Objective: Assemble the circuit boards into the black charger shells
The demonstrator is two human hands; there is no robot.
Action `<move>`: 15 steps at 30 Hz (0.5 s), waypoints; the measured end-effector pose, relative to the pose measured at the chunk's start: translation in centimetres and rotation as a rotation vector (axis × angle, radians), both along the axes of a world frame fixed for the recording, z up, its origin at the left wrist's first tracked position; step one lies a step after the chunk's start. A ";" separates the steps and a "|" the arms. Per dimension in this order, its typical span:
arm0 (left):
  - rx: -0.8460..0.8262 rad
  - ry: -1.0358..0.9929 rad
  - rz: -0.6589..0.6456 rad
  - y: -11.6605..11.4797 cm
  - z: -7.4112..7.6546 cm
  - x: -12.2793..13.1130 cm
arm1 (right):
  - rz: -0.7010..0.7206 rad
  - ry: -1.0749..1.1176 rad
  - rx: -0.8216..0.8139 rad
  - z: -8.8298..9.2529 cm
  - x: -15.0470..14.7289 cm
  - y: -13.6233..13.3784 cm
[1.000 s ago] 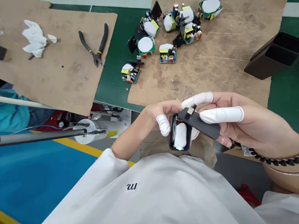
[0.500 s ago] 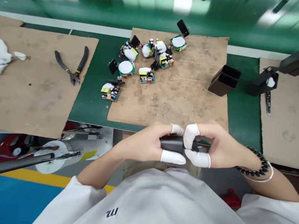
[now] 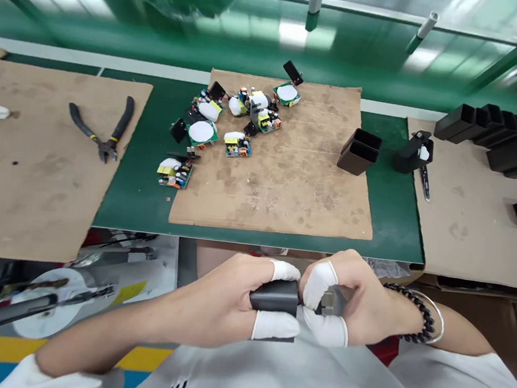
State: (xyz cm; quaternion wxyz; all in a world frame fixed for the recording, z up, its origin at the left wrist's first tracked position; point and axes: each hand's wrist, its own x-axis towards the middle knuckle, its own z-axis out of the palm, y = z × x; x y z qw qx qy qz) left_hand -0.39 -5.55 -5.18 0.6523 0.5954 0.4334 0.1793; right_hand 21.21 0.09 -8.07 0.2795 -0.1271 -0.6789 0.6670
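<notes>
Both my hands grip a small black plastic casing point(image 3: 275, 295) close to my body, below the table's front edge. My left hand point(image 3: 232, 297) wraps round its left end, with white finger cots on thumb and forefinger. My right hand point(image 3: 348, 307), also in finger cots and with a bead bracelet on the wrist, pinches its right end, where a metal part shows between the fingers. The casing's inside is hidden.
Several green circuit boards point(image 3: 234, 119) lie on a cardboard sheet point(image 3: 287, 185) and the green mat. Pliers point(image 3: 102, 129) rest on the left cardboard. Two joined black housings point(image 3: 359, 151) stand right of centre; more black housings point(image 3: 502, 138) line the far right.
The black lid that my right hand held over the open casing now sits pressed onto it, and both hands pinch it. My view has tilted up, showing more of the table.
</notes>
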 end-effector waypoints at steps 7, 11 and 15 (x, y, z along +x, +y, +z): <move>0.176 0.073 0.361 2.1 -2.8 -1.5 | 0.041 -0.311 0.160 2.8 -1.9 6.2; 0.306 0.028 0.889 5.9 -6.3 -1.3 | -0.348 -0.660 0.639 4.2 -6.1 15.2; 0.199 -0.167 0.938 9.8 -8.6 0.6 | -0.277 -1.077 0.940 3.7 -11.4 22.9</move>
